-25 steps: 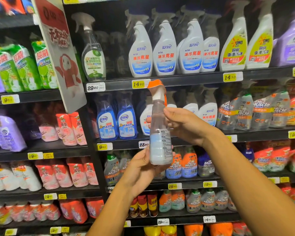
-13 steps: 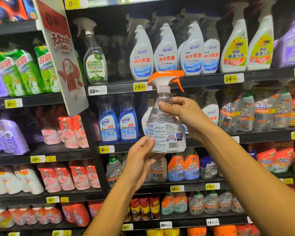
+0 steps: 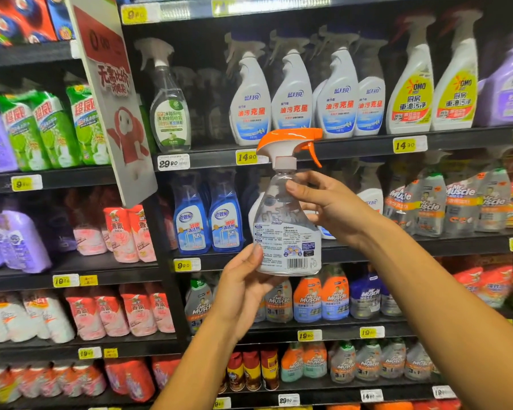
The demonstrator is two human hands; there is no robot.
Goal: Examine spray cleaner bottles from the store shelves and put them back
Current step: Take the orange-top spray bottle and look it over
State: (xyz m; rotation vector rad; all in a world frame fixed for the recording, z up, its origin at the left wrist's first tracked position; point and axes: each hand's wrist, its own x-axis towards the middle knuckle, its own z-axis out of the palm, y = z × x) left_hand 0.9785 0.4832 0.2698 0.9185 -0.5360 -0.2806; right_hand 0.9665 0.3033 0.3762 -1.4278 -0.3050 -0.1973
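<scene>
You are holding a clear spray cleaner bottle with an orange trigger head upright in front of the shelves, its back label and barcode turned toward you. Your right hand is gripping the bottle's shoulder just below the neck, thumb across the near face and fingers curled behind it. Your left hand is cupping the base, thumb pressing the lower left edge of the label (the other fingers are hidden behind the bottle, so their spread cannot be told). You are, by the look of it, in the examining step. The next move probably calls for finding the gap on the middle shelf behind the bottle and setting it back upright there.
</scene>
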